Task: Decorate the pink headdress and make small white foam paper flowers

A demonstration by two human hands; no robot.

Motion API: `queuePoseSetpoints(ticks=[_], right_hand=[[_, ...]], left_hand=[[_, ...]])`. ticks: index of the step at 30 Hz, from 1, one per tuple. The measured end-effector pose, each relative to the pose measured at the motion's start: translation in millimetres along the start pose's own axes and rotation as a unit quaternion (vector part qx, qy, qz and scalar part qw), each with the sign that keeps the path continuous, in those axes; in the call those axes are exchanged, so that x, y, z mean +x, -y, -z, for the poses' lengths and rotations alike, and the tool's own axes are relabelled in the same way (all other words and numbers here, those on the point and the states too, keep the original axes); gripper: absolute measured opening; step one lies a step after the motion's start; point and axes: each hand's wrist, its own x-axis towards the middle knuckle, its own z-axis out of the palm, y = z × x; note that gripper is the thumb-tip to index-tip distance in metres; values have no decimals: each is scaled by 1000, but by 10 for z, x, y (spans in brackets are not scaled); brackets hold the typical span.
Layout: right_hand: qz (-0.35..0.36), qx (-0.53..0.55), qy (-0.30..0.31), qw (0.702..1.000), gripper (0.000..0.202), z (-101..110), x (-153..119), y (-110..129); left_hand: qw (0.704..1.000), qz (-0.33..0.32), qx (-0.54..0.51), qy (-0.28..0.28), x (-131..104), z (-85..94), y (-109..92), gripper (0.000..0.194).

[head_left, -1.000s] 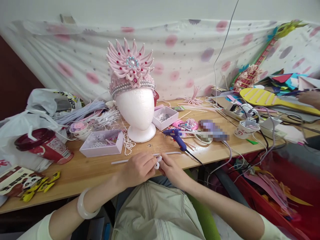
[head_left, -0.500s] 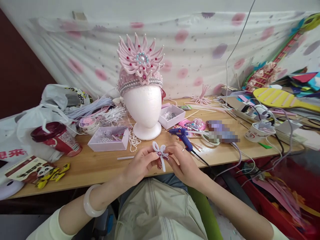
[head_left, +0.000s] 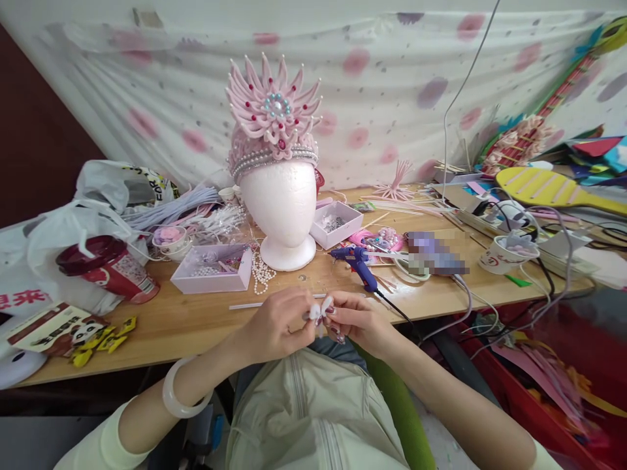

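Observation:
Between my fingertips, just past the table's front edge, is a small white looped flower piece, mostly covered by the fingers. My left hand pinches it from the left. From the right, my right hand grips it with thumb and fingers closed. A white foam head stands behind my hands, wearing a pink crown with pearls and red beads. To the right of the foam head's base lies a blue glue gun. A thin white stick rests on the table behind my left hand.
White boxes of beads flank the foam head. On the left are a red cup, plastic bags and yellow wrappers. Cables, a paper cup and a yellow paddle shape lie right.
Both hands have closed in around the flower piece, which has turned and now shows less. My left hand has rotated so its back faces up. The view has shifted slightly.

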Motion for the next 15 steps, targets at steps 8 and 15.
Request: queuePoseSetpoints(ticks=[8,15], right_hand=[[164,-273,-137,938,32,-68,-5,-75],[168,-200,-196,945,36,-192,2,-98]], left_hand=[[873,313,-375,9,11,-138,31,21],[884,257,-391,-7,5,-229,-1,23]])
